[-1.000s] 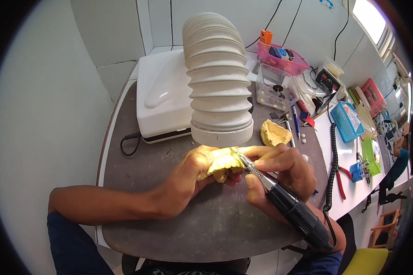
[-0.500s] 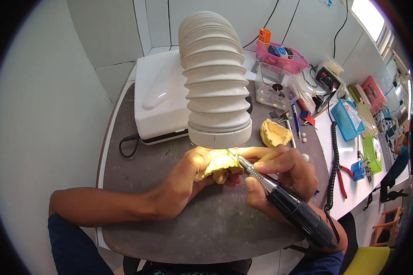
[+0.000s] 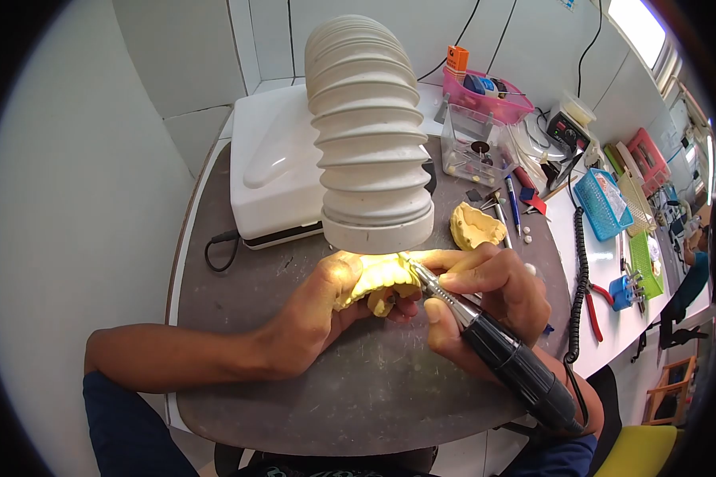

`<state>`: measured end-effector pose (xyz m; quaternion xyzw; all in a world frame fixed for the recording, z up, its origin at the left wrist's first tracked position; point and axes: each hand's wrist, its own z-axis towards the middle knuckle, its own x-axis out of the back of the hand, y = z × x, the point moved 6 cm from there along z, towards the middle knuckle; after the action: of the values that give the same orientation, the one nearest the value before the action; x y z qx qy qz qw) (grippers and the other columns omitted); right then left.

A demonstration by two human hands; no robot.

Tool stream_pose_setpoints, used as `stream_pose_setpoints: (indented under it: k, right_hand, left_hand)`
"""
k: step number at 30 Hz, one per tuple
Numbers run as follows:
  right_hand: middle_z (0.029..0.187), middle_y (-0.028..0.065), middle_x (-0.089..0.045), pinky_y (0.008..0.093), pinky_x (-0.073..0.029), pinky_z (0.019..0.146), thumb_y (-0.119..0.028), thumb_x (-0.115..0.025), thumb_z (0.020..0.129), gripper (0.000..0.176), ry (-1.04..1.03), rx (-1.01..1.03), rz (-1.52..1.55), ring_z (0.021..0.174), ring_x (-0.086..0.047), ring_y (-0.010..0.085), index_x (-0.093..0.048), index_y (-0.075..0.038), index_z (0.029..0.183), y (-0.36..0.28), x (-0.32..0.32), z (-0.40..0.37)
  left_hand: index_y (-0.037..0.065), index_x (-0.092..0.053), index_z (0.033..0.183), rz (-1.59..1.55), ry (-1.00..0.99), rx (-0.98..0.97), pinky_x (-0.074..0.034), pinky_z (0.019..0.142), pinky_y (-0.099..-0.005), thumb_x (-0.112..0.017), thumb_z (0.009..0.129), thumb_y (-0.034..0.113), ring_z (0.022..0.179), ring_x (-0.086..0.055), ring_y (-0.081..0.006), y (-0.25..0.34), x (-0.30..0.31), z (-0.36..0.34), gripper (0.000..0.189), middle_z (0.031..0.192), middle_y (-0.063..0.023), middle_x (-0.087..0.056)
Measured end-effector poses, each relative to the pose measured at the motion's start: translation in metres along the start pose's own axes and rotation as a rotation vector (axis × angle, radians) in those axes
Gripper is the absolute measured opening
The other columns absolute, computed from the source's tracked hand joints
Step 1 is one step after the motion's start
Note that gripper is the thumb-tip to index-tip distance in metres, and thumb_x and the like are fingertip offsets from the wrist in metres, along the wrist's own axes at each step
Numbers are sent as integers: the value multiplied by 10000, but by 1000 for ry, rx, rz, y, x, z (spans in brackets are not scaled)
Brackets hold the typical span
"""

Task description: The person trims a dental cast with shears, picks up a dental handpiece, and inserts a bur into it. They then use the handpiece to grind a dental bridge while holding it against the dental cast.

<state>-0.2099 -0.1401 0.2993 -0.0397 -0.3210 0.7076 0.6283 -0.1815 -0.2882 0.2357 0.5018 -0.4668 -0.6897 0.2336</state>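
Barely any change in the last second: both hands have crept a touch farther, keeping the yellow dental cast (image 3: pixel 378 278) right under the mouth of the ribbed suction hose (image 3: pixel 370 135). The work carries on at the same spot. The left hand (image 3: pixel 310 314) is wrapped closed around the cast, just above the grey table (image 3: pixel 358 389). The right hand (image 3: pixel 493 290) is clamped pen-style on the black-and-silver handpiece (image 3: pixel 501 354). Its bur is too small to see clearly, but is probably touching the cast's right side. A second cast (image 3: pixel 476 226) lies farther right, apart.
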Motion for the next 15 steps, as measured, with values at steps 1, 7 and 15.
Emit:
stream_pose_setpoints:
  k: [1, 7, 15]
  right_hand:
    - [734, 131, -651, 296, -563, 638, -8, -795, 648, 283, 1, 2, -1, 711, -721, 247, -613, 15, 863, 1, 0, -1]
    - [759, 141, -650, 263, -520, 609, -3, -778, 677, 313, 106, -83, 73, 661, -671, 181, -569, 27, 908, 11, 8, -7]
    - [767, 162, -657, 286, -548, 644, -16, -773, 680, 310, 69, 18, 21, 717, -716, 240, -570, 27, 910, 4, 7, -3]
  left_hand:
    - [-7, -448, 1367, -20, -18, -4, -401, 1017, -389, -335, 1004, 443, 1137, -525, -181, -1, 0, 1, 588, 1277, -113, -549]
    - [-3, -512, 1300, 117, 78, -71, -451, 985, -336, -386, 1045, 482, 1078, -549, -156, 4, 2, 5, 562, 1176, -85, -580]
    - [-35, -514, 1292, 176, 78, -35, -484, 941, -288, -441, 1013, 510, 1108, -566, -132, 11, -5, 7, 616, 1203, -95, -588]
